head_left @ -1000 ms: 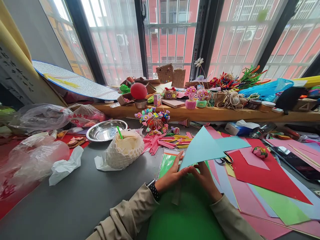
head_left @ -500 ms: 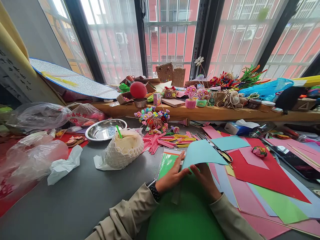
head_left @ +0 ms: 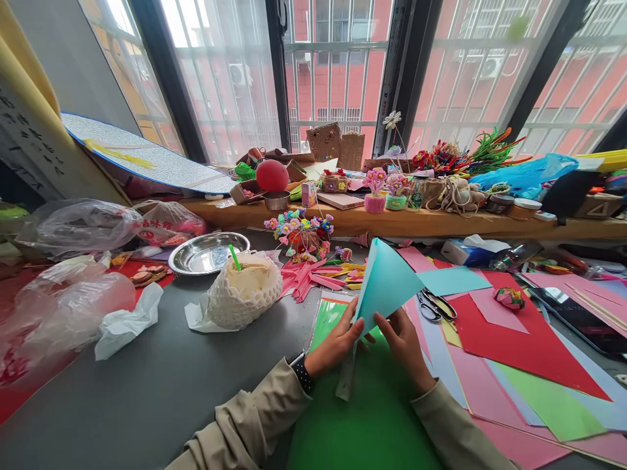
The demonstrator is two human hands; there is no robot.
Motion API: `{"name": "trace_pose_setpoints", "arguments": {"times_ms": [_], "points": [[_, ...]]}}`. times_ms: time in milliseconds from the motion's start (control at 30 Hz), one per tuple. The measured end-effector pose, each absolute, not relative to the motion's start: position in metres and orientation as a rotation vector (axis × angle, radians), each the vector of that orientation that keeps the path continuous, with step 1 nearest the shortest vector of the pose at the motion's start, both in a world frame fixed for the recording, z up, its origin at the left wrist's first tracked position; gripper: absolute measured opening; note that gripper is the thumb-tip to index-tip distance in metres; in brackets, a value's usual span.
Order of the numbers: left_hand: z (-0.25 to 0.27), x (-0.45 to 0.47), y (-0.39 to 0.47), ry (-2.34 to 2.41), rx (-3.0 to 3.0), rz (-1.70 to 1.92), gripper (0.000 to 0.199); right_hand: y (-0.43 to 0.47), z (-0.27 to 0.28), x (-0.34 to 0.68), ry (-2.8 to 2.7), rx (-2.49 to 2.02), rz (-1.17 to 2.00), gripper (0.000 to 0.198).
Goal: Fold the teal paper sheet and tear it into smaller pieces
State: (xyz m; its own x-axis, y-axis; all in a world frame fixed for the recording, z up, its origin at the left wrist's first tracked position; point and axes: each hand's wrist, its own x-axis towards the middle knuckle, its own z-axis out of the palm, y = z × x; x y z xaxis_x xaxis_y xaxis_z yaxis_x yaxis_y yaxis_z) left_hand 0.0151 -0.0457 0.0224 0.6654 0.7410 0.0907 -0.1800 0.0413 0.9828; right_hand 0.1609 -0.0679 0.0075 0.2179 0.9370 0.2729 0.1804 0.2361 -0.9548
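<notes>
A light blue sheet of paper (head_left: 386, 281) stands tilted above the green sheet (head_left: 372, 418), bent into a cone-like curve. My left hand (head_left: 337, 339) grips its lower left edge between thumb and fingers. At the lower right edge, my right hand (head_left: 401, 343) pinches the paper with its thumb and fingertips; some of those fingers are hidden behind it. A greyish, see-through strip like a ruler (head_left: 345, 380) slants down from beside my left hand; whether that hand holds it too I cannot tell. Scissors (head_left: 435, 305) lie just right of the paper.
Coloured paper, including a red sheet (head_left: 519, 346), spreads over the right side near a phone (head_left: 578, 320). A netted coconut (head_left: 245, 290) with a green straw and a metal plate (head_left: 208, 254) stand left. Pink strips (head_left: 301, 277) lie behind. Crafts crowd the wooden sill (head_left: 235, 215).
The blue paper has gone from a low, nearly level curve to an upright, cone-like tilt. My right hand has shifted its pinch along the edge, and the scissors are now more exposed.
</notes>
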Motion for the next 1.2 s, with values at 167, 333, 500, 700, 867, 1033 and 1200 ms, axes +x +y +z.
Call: {"name": "trace_pose_setpoints", "arguments": {"times_ms": [167,333,500,700,867,1033,1200], "points": [[0.025,0.014,-0.042,0.562,1.090,0.948,0.051,-0.066,0.006,0.166,-1.165,-1.274,0.772,0.024],[0.018,0.014,-0.035,0.644,0.911,1.185,0.049,-0.064,0.006,0.166,-1.114,-1.331,0.769,0.029],[0.015,0.013,-0.031,0.814,0.852,1.244,0.045,-0.062,0.007,0.167,-1.061,-1.363,0.844,0.031],[0.017,0.012,-0.026,0.831,0.888,1.247,0.038,-0.061,0.004,0.165,-0.962,-1.302,1.052,0.031],[0.024,0.004,-0.017,0.780,1.010,1.202,0.040,-0.059,0.008,0.171,-0.899,-1.213,1.239,0.031],[0.036,-0.012,-0.008,0.777,1.163,1.037,0.038,-0.057,0.020,0.200,-0.801,-1.142,1.282,0.023],[0.041,-0.021,-0.003,0.831,1.253,0.964,0.036,-0.056,0.029,0.230,-0.826,-1.054,1.299,0.024]]}}
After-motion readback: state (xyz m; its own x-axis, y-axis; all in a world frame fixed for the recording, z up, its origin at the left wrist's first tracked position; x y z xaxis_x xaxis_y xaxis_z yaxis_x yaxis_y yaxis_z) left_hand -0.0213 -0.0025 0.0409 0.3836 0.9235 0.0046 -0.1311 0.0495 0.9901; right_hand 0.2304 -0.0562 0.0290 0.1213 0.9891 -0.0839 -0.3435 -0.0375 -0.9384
